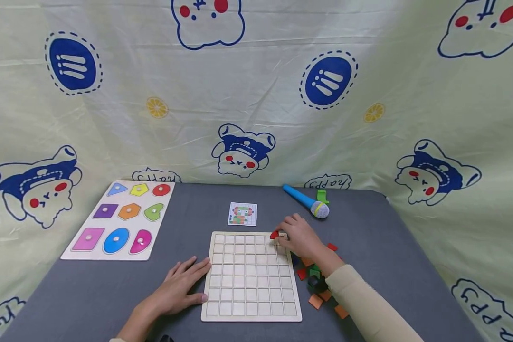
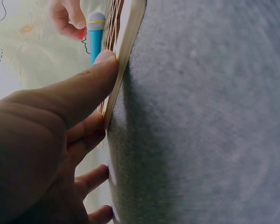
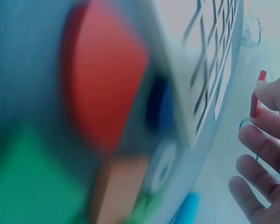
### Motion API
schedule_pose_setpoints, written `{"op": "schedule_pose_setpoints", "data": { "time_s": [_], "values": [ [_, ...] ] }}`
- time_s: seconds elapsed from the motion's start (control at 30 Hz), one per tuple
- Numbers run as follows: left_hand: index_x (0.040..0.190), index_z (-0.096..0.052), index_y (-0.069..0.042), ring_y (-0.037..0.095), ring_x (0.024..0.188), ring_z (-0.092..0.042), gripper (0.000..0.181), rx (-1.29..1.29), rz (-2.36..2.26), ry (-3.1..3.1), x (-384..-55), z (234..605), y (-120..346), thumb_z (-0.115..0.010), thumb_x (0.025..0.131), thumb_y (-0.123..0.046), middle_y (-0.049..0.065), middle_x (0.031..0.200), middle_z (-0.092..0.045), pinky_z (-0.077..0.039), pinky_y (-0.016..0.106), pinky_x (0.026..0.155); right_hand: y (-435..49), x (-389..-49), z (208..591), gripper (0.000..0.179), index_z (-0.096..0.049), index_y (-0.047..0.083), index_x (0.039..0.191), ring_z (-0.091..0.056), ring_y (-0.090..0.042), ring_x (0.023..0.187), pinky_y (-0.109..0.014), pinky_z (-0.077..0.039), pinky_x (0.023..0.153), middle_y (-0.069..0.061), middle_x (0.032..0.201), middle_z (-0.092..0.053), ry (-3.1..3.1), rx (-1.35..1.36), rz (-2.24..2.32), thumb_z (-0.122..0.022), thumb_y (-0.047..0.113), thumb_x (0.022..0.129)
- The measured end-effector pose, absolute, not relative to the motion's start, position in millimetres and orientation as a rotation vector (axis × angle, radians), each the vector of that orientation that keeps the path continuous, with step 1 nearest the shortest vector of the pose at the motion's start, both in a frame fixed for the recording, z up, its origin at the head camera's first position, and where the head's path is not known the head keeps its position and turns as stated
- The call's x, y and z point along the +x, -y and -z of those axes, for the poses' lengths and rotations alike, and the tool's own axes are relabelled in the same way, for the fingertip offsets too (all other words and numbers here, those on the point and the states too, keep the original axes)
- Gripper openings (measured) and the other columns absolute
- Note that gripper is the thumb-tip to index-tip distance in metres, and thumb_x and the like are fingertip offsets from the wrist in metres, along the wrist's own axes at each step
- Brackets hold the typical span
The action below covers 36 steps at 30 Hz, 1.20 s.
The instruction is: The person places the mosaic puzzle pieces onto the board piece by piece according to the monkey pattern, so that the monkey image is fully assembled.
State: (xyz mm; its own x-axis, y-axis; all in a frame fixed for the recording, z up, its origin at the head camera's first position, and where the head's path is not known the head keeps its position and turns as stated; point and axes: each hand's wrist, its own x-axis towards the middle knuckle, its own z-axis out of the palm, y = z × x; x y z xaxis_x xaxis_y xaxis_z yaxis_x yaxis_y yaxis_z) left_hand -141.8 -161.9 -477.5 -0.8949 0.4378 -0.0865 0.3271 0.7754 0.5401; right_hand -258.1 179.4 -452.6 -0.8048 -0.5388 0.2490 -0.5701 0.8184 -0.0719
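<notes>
My right hand (image 1: 301, 238) pinches a small red tile (image 1: 274, 235) between thumb and forefinger over the top right corner of the pale gridded board (image 1: 253, 318). In the right wrist view the red tile (image 3: 258, 95) shows edge-on at the fingertips, with the other fingers spread. My left hand (image 1: 177, 287) lies along the board's left edge, fingers extended. Up close in the left wrist view, the left thumb (image 2: 91, 81) presses against the board's side (image 2: 124, 51). Ahead of the board lies a small card (image 1: 242, 222) printed with a coloured pattern.
Loose coloured pieces, among them an orange piece (image 1: 316, 301) and a red one (image 1: 301, 274), lie beside the board under my right forearm. A blue microphone (image 1: 299, 195) and a green piece (image 1: 321, 195) lie at the back. A white shape puzzle (image 1: 124, 197) sits at the left.
</notes>
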Motion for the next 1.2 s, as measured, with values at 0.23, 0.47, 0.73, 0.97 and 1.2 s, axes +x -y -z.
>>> {"op": "schedule_pose_setpoints", "data": {
  "time_s": [0.23, 0.47, 0.73, 0.97, 1.2],
  "values": [
    [0.145, -0.038, -0.010, 0.038, 0.142, -0.024, 0.074, 0.648, -0.828, -2.736, -142, 479, 162, -0.068, 0.084, -0.039, 0.005, 0.153, -0.035, -0.013, 0.066, 0.109, -146, -251, 456, 0.020, -0.071, 0.017, 0.100, -0.048, -0.017, 0.090, -0.035, -0.043, 0.082, 0.000, 0.097, -0.064, 2.780, 0.912, -0.242, -0.069, 0.030, 0.085],
    [0.144, -0.039, -0.007, 0.035, 0.140, -0.029, 0.074, 0.653, -0.853, -2.769, -139, 481, 159, -0.069, 0.082, -0.034, 0.006, 0.152, -0.036, -0.019, 0.062, 0.106, -117, -246, 455, 0.021, -0.071, 0.016, 0.100, -0.047, -0.017, 0.088, -0.036, -0.043, 0.081, 0.000, 0.097, -0.064, 2.783, 0.953, -0.282, -0.068, 0.032, 0.085],
    [0.143, -0.040, -0.009, 0.034, 0.138, -0.030, 0.073, 0.632, -0.861, -2.777, -139, 482, 155, -0.069, 0.082, -0.036, 0.004, 0.153, -0.036, -0.022, 0.060, 0.103, -90, -244, 458, 0.023, -0.071, 0.019, 0.099, -0.048, -0.015, 0.088, -0.033, -0.043, 0.081, 0.002, 0.098, -0.066, 2.819, 0.964, -0.255, -0.066, 0.036, 0.086],
    [0.144, -0.039, -0.008, 0.034, 0.138, -0.031, 0.070, 0.672, -0.845, -2.785, -137, 484, 156, -0.068, 0.084, -0.034, 0.005, 0.153, -0.035, -0.022, 0.058, 0.101, -74, -244, 462, 0.020, -0.071, 0.021, 0.097, -0.048, -0.015, 0.088, -0.033, -0.043, 0.078, 0.004, 0.099, -0.064, 2.864, 0.938, -0.217, -0.065, 0.036, 0.086],
    [0.144, -0.039, -0.008, 0.034, 0.138, -0.030, 0.071, 0.683, -0.840, -2.787, -136, 485, 156, -0.067, 0.085, -0.035, 0.005, 0.153, -0.034, -0.022, 0.057, 0.100, -65, -244, 463, 0.019, -0.071, 0.021, 0.097, -0.047, -0.014, 0.085, -0.030, -0.040, 0.071, 0.004, 0.095, -0.062, 2.932, 0.910, -0.173, -0.064, 0.035, 0.086]
  ]
}}
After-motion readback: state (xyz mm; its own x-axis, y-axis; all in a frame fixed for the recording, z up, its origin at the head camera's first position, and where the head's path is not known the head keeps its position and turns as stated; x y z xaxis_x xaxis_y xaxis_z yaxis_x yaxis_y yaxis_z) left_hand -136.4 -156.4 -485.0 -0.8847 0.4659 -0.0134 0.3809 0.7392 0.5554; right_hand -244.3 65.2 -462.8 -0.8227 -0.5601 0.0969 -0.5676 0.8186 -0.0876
